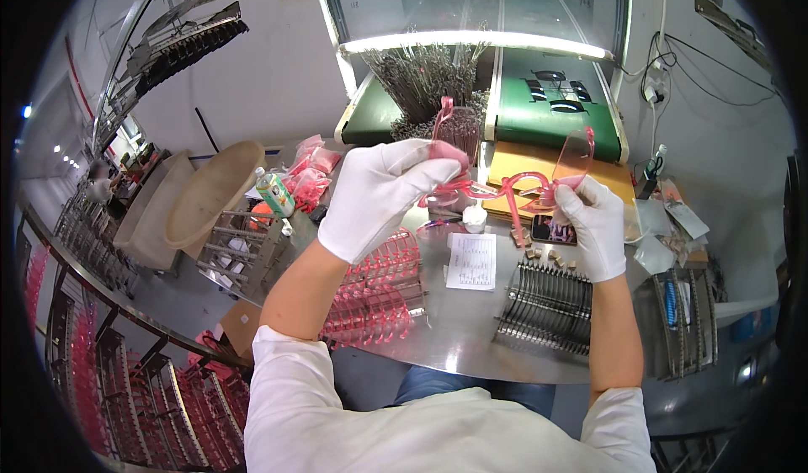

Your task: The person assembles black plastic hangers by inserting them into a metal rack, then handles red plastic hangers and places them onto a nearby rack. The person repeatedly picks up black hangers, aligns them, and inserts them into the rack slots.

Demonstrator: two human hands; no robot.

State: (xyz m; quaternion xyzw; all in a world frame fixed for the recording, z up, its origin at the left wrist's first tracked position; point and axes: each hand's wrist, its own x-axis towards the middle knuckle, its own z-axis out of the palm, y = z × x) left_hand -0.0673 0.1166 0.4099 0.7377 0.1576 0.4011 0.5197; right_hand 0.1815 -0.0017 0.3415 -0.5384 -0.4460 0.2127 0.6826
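Note:
Above the metal table, a pink see-through eyeglass frame [526,180] is raised between my two gloved hands. My left hand [379,191] pinches its left side, where a pink piece stands up beside the fingers. Thumb and fingers of my right hand [596,225] close on its right side, below an upright clear pink part. Motion and overlap hide the exact shape of the frame. Beneath my left hand lies a rack of pink eyeglass frames [379,296]. A dark slatted metal rack [547,309] lies near my right forearm.
A paper sheet [471,262] lies mid-table near a phone [554,230] and several small brown blocks [555,258]. Behind are a bundle of thin metal rods [417,82] and a green conveyor [522,124] carrying dark parts. A bottle [274,192] and pink bags [311,170] stand left.

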